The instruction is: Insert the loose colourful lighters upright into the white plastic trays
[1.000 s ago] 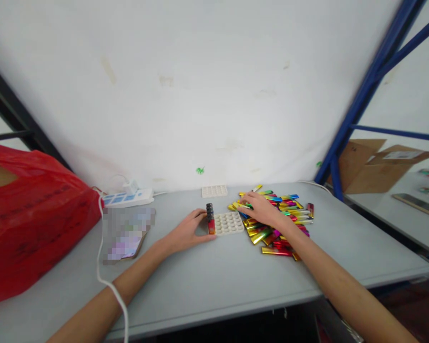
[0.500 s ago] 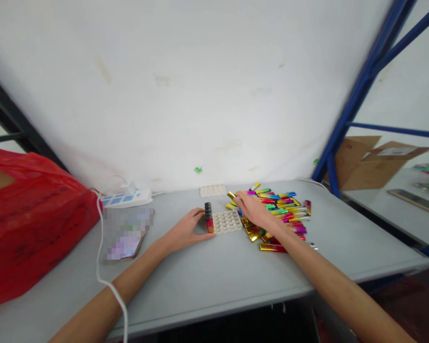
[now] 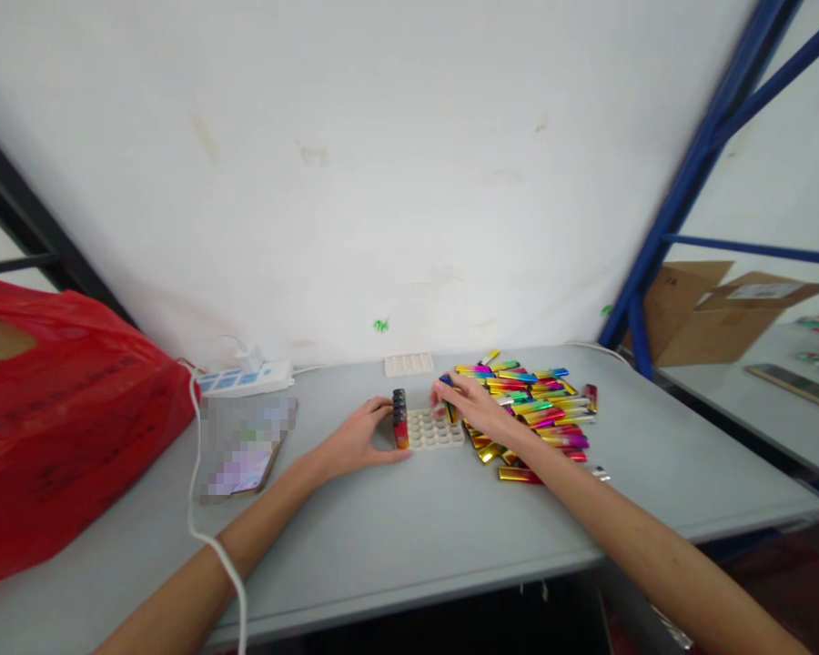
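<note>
A white tray with rows of holes (image 3: 439, 431) lies on the table. Along its left end stands a row of upright red lighters (image 3: 400, 429) with black tops. My left hand (image 3: 363, 437) holds that end, thumb at the front corner and fingers at the back. Above the tray's right part, my right hand (image 3: 469, 400) pinches a blue and gold lighter (image 3: 450, 409), held roughly upright. Right of the tray is a pile of shiny, multicoloured lighters (image 3: 542, 414), partly covered by my right forearm.
A second holed tray (image 3: 409, 364) lies by the wall. To the left are a phone (image 3: 252, 455), a power strip (image 3: 249, 377), a white cable (image 3: 192, 482) crossing my left forearm, and a red plastic bag (image 3: 75, 428). A blue frame post (image 3: 675, 200) rises at right, near a cardboard box (image 3: 710, 318).
My right hand has moved left from the pile to over the tray, bringing a lighter and turning it upright. My left hand stays at the tray's left end.
</note>
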`<state>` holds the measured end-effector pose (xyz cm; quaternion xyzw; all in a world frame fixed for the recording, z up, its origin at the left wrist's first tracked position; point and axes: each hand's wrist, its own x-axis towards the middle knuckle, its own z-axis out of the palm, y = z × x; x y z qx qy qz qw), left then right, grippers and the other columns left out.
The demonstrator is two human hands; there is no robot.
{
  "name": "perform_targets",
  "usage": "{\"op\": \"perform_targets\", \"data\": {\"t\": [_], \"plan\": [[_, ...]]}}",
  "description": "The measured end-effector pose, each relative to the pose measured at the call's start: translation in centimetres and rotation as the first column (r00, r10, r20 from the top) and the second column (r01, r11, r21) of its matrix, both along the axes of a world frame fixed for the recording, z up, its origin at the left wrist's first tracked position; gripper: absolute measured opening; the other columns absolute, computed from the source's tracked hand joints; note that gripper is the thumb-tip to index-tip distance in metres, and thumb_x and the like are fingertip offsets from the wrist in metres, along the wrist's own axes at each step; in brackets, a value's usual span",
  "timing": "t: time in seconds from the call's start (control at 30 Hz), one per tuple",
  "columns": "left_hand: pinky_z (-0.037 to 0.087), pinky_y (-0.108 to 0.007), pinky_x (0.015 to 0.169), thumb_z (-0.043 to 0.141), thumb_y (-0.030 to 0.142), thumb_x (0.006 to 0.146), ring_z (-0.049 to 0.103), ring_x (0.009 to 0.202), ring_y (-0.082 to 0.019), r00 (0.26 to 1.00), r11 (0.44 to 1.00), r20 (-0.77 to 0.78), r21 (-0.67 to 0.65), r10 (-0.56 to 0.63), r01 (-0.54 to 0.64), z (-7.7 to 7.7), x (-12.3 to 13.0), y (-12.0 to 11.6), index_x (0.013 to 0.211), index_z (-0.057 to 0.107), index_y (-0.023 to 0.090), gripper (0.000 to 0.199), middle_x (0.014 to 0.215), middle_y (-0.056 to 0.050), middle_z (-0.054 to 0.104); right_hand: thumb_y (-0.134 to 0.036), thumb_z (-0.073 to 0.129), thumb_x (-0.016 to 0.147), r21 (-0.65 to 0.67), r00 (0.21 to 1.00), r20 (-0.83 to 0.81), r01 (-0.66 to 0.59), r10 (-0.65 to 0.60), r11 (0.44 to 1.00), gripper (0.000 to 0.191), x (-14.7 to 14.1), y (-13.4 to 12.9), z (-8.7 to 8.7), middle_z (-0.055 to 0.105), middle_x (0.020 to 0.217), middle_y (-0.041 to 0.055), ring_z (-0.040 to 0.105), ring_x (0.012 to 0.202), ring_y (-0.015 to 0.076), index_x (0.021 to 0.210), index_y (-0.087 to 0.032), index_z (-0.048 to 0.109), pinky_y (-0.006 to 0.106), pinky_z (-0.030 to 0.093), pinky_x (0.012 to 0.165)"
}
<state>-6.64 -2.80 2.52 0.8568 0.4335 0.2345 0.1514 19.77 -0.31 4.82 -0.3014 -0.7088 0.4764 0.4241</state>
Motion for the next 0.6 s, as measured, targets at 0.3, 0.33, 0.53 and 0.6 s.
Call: {"op": "perform_targets", "data": {"t": [0.3, 0.33, 0.53, 0.6], "plan": [[0.047, -0.055, 0.121, 0.084, 0.049, 0.077, 0.06, 0.136, -0.037, 0.998, 0.998, -0.008, -0.006, -0.056, 0.056, 0.2, -0.3, -0.5, 0.137, 0.066, 0.024, 0.068, 0.145, -0.015, 0.062, -0.086, 0.06, 0.085, -0.227, 0.998, -0.044, 0.039, -0.05, 0.973, 0.065, -0.4, -0.5, 0.1, 0.031, 0.057, -0.0093, 0.024, 0.046, 0.0078, 0.072, -0.023, 0.049, 0.022, 0.019, 0.043], [0.047, -0.055, 0.122, 0.084, 0.049, 0.077, 0.059, 0.137, -0.037, 0.998, 0.998, -0.011, -0.004, -0.063, 0.063, 0.2, -0.3, -0.6, 0.138, 0.065, 0.024, 0.068, 0.146, -0.015, 0.061, -0.088, 0.055, 0.086, -0.263, 0.997, -0.053, 0.037, -0.053, 0.964, 0.069, -0.5, -0.4, 0.0, 0.028, 0.056, -0.0088, 0.022, 0.046, 0.0077, 0.067, -0.023, 0.046, 0.022, 0.018, 0.043], [0.045, -0.054, 0.124, 0.082, 0.049, 0.079, 0.056, 0.14, -0.036, 0.997, 0.997, -0.019, 0.004, -0.076, 0.076, -0.1, -0.4, -0.7, 0.14, 0.062, 0.023, 0.069, 0.149, -0.015, 0.058, -0.069, 0.046, 0.097, -0.338, 0.98, -0.021, 0.179, -0.197, 0.924, 0.062, -1.1, -0.5, -0.4, 0.024, 0.05, -0.007, 0.018, 0.044, 0.0089, 0.055, -0.025, 0.034, 0.025, 0.016, 0.043], [0.045, -0.054, 0.124, 0.083, 0.049, 0.078, 0.056, 0.14, -0.037, 0.997, 0.998, -0.024, 0.009, -0.067, 0.067, -0.2, -0.4, -0.7, 0.139, 0.063, 0.024, 0.068, 0.148, -0.014, 0.058, -0.06, 0.045, 0.099, -0.299, 0.977, 0.009, 0.208, -0.215, 0.931, 0.056, -1.2, -0.7, -0.4, 0.026, 0.05, -0.0064, 0.019, 0.044, 0.0097, 0.056, -0.025, 0.036, 0.025, 0.017, 0.043]]}}
